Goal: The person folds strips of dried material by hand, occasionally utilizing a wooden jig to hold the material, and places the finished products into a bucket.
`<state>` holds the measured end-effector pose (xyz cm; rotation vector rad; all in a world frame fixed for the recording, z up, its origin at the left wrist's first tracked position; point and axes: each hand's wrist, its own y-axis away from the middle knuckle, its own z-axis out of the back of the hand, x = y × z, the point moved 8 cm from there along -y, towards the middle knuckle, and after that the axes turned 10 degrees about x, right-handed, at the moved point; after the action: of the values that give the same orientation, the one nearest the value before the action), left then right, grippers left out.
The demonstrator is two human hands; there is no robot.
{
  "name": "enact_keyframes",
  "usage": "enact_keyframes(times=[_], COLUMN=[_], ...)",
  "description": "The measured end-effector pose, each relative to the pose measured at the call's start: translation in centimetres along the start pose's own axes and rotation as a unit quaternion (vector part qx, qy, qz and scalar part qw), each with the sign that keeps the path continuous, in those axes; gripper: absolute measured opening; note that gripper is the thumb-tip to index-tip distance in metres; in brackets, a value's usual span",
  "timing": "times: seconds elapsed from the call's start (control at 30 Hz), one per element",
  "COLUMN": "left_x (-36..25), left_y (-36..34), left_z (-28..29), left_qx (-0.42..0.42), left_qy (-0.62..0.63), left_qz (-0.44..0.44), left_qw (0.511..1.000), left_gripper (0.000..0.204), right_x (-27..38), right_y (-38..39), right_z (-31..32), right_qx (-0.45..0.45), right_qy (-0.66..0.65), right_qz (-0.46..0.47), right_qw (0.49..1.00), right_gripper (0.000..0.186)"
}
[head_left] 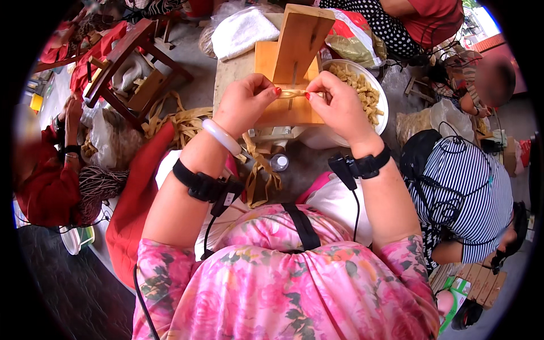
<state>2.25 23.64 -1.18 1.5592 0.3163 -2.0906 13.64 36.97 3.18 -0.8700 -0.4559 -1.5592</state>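
Pink floral garment, worn, crossed by 1 black strap; left hand, red-nailed, thumb and forefinger pinched on 1 end of a tan strip, pale bangle and black band on that forearm; right hand, likewise red-nailed, pinched on the strip's other end, 1 black cuff at the wrist; hands slightly apart, the strip spanning the gap between them; strip located over a wooden base, near the foot of its upright board; contact between strip and wood, cannot tell; white towel, bunched, left of the board; white basin, right of the base, holding many short tan pieces; loose tan strips, heaped at left, more hanging below the base; 1 clear bottle, just beside the hanging lengths.
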Motion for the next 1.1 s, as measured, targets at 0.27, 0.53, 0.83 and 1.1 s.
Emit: enact_keyframes(times=[0.27,0.53,0.83,1.1], left_x=[-0.4,1.4,4.0,0.3], left_y=[3.6,7.4,10.2,8.9], left_z=[-1.2,-8.0,-7.0,-4.2], left_qx=[-0.018,0.244,0.299,0.155], left_qy=[-0.021,0.288,0.394,0.510], left_qz=[-0.055,-0.027,0.076,-0.092], left_qw=[0.998,0.926,0.866,0.841], left_gripper=[0.011,0.015,0.024,0.025], right_x=[-4.8,8.0,6.5,9.7], right_y=[4.0,8.2,9.4,9.7], right_z=[3.5,-3.3,-2.4,-3.9], right_qx=[-0.111,0.044,0.005,0.090], right_qy=[0.211,0.089,0.195,0.070], right_qz=[-0.004,0.185,0.202,0.271], right_qw=[0.971,0.978,0.960,0.956], right_gripper=[0.020,0.022,0.030,0.027])
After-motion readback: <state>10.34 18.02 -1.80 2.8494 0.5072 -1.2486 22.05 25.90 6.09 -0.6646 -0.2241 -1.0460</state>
